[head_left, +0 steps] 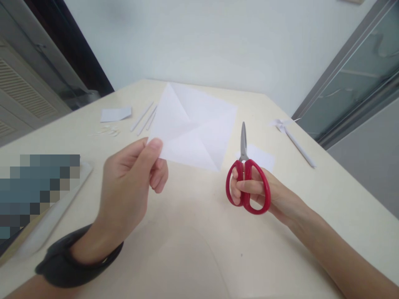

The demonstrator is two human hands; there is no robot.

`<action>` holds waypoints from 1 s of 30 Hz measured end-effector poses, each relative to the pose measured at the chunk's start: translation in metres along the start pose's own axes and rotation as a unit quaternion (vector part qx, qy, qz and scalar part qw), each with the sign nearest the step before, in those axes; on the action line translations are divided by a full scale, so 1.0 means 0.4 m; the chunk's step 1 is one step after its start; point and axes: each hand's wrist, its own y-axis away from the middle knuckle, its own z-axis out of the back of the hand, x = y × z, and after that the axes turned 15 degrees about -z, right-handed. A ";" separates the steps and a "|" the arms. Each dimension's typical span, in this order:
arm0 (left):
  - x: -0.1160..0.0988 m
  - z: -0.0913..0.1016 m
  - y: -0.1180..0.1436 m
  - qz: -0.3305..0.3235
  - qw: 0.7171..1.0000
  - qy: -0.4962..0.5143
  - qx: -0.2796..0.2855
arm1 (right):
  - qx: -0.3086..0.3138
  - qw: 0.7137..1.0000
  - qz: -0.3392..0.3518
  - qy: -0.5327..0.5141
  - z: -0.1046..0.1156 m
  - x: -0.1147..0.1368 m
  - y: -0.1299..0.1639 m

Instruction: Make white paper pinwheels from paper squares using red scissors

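My left hand pinches the near left corner of a white square paper sheet with diagonal fold creases and holds it up above the cream table. A black band is on that wrist. To the right, my right hand has its fingers through the red handles of a pair of scissors. The blades are closed and point up and away, just right of the sheet's near edge, apart from it.
A paper pinwheel on a white stick lies at the right side. Rolled paper sticks, a small paper piece and paper scraps lie at the far left. Another paper scrap lies behind the scissors. A blurred object sits at the left edge.
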 end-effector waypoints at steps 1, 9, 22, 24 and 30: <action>-0.002 0.000 0.000 -0.002 1.000 0.003 -0.005 | -0.005 1.000 0.010 0.014 -0.001 -0.004 -0.001; 0.000 0.000 -0.011 -0.026 0.999 0.025 -0.034 | -0.024 0.996 0.081 -0.033 -0.035 -0.011 0.021; -0.001 0.006 -0.016 -0.017 0.999 0.023 -0.042 | 0.037 0.993 0.049 0.104 -0.033 -0.025 0.017; -0.003 0.008 -0.016 -0.022 0.998 0.022 -0.045 | 0.058 0.990 0.027 0.126 -0.039 -0.016 0.018; -0.006 0.008 -0.016 -0.025 0.999 0.013 -0.043 | 0.081 0.989 0.039 0.113 -0.045 -0.012 0.023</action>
